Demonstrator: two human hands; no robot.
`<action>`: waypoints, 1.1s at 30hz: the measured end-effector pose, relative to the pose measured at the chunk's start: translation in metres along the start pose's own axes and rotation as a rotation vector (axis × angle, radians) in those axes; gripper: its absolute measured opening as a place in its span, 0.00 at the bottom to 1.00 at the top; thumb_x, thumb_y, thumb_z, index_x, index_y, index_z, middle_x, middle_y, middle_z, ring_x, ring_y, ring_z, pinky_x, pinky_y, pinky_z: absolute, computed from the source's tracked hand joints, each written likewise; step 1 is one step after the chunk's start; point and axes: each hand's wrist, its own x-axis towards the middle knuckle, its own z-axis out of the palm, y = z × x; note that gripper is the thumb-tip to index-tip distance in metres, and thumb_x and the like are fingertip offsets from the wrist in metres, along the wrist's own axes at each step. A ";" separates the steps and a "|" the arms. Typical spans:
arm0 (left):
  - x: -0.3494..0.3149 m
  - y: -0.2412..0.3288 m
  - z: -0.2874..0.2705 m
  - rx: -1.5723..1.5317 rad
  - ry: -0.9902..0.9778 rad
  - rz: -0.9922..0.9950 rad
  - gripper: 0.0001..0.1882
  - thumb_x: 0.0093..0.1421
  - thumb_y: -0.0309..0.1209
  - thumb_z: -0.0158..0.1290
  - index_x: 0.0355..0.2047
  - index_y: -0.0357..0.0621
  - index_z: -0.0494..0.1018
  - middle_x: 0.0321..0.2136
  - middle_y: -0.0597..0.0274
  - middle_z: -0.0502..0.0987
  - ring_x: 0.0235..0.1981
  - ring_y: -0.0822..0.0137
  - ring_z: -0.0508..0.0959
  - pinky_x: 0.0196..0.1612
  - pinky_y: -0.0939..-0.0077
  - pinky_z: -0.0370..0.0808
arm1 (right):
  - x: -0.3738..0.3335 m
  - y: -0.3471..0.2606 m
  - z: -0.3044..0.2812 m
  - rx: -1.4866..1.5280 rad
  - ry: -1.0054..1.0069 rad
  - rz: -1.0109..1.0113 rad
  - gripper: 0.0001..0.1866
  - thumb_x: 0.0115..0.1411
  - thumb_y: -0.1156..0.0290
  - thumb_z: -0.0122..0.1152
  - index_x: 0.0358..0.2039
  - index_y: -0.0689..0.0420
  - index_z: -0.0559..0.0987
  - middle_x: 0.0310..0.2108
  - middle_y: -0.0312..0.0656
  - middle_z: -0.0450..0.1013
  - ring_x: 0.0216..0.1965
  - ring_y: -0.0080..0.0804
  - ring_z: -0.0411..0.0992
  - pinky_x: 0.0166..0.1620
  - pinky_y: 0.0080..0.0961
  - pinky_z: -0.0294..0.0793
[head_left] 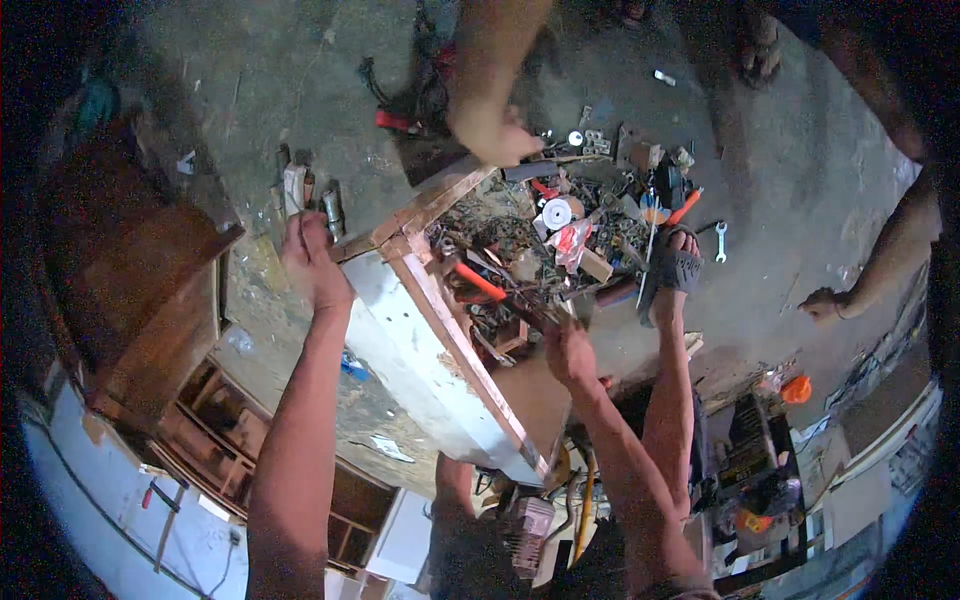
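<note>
Here the left hand (312, 262) grips the corner of the tilted wooden drawer (440, 330), fingers curled over its rim, while the right hand (568, 352) closes on tools inside; steadying it seems needed before sorting.

Ahead of my hands, on the concrete floor (800, 170), lies a small wrench (720, 240). Off to my left stands a brown wooden cabinet (140, 290); an orange object (796, 389) sits to my right.
</note>
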 end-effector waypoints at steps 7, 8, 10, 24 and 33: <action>0.008 0.004 -0.023 0.140 0.077 -0.070 0.17 0.64 0.42 0.42 0.32 0.40 0.71 0.22 0.54 0.75 0.25 0.57 0.74 0.33 0.65 0.69 | -0.056 0.024 -0.091 -0.196 -0.196 -0.059 0.25 0.60 0.65 0.52 0.58 0.53 0.65 0.47 0.58 0.69 0.47 0.53 0.70 0.48 0.45 0.70; 0.005 0.008 -0.013 0.155 0.096 -0.027 0.17 0.64 0.42 0.42 0.32 0.41 0.72 0.24 0.53 0.76 0.27 0.54 0.75 0.33 0.63 0.69 | -0.063 0.044 -0.116 -0.256 -0.166 -0.034 0.27 0.58 0.64 0.56 0.58 0.54 0.66 0.48 0.58 0.70 0.48 0.54 0.70 0.49 0.45 0.71; -0.008 0.039 0.051 0.012 0.097 -0.013 0.17 0.64 0.42 0.42 0.32 0.41 0.72 0.25 0.51 0.77 0.28 0.51 0.77 0.33 0.60 0.69 | -0.088 0.153 -0.219 -0.009 0.084 -0.040 0.28 0.56 0.65 0.59 0.57 0.54 0.68 0.52 0.55 0.70 0.49 0.51 0.71 0.49 0.41 0.71; 0.001 0.005 -0.025 -0.237 -0.025 -0.248 0.18 0.65 0.42 0.46 0.35 0.38 0.73 0.25 0.62 0.76 0.25 0.66 0.74 0.31 0.66 0.70 | -0.214 0.044 -0.256 -0.081 0.212 0.079 0.17 0.60 0.67 0.53 0.47 0.63 0.76 0.29 0.52 0.77 0.32 0.34 0.77 0.36 0.29 0.74; -0.185 0.012 -0.158 0.339 -0.316 -0.011 0.18 0.65 0.41 0.44 0.45 0.40 0.71 0.36 0.45 0.77 0.41 0.51 0.77 0.41 0.57 0.73 | -0.206 0.066 -0.302 -0.191 0.160 -0.070 0.14 0.62 0.64 0.49 0.36 0.63 0.77 0.29 0.43 0.75 0.30 0.32 0.73 0.33 0.30 0.74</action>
